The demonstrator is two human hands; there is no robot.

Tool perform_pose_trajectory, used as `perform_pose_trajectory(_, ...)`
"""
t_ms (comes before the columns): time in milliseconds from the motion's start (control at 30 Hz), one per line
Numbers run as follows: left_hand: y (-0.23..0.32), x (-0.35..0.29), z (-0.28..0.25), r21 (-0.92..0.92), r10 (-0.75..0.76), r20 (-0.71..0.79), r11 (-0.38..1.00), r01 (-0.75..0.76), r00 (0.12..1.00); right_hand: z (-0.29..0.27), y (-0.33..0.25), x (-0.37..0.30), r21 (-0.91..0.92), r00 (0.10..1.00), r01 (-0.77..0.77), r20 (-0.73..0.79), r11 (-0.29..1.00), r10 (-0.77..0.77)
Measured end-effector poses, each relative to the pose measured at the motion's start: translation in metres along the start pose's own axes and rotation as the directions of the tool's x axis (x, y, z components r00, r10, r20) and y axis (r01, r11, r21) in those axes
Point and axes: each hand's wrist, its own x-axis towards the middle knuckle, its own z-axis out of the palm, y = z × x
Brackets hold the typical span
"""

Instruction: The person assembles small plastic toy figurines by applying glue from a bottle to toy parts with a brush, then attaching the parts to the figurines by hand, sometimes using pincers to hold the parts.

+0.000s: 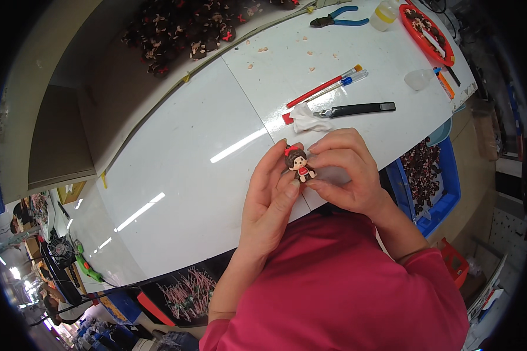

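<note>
The figurine [299,162] is a small seated doll with dark brown hair, a red bow on top, a pale face, a red bib and pale feet. It is held upright above the white table [216,193], face up toward the view. The left hand [269,202] grips it between thumb and fingers on its left and lower side; the right hand [351,175] has its bent fingers and thumb closed on its right side. The fingers cover both of its edges.

To the right of the figurine, below table level, a blue crate [454,193] holds many dark and reddish pieces, apparently similar figures, though too small to be sure. Far beyond the figurine to the right, a red tray [445,58] holds brown and pale pieces; beyond it to the left, a heap of brown figures [181,35] fills a shelf.

Just beyond the figurine lie a crumpled white tissue [307,120], a black-handled tool [360,109] and a red brush [314,90]; farther beyond are blue-handled pliers [348,21].
</note>
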Motion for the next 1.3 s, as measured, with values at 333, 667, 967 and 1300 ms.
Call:
perform_pose_trajectory(333, 0.002, -0.0015, -0.0006, 0.069, 0.015, -0.055, 0.998, -0.011, 0.998, 0.0015, 0.0006, -0.0001, 0.019, 0.999, 0.023, 0.036, 1.0, -0.024)
perform_pose_trajectory(667, 0.0047, 0.0, 0.0004, 0.067, 0.006, -0.069, 0.998, -0.001, 0.998, 0.0011, 0.0, 0.0005, 0.009, 0.999, 0.035, 0.037, 0.999, -0.035)
perform_pose_trajectory(967, 0.0024, 0.002, -0.001, 0.006, -0.016, -0.06, 1.0, 0.016, 0.998, 0.0009, 0.0011, -0.0002, 0.05, 0.999, 0.013, 0.036, 0.999, -0.015)
perform_pose_trajectory(1300, 0.0031, 0.001, 0.0003, 0.015, -0.034, -0.059, 0.999, 0.035, 0.998, 0.0006, 0.002, -0.0039, 0.082, 0.996, -0.036, 0.081, 0.996, 0.03)
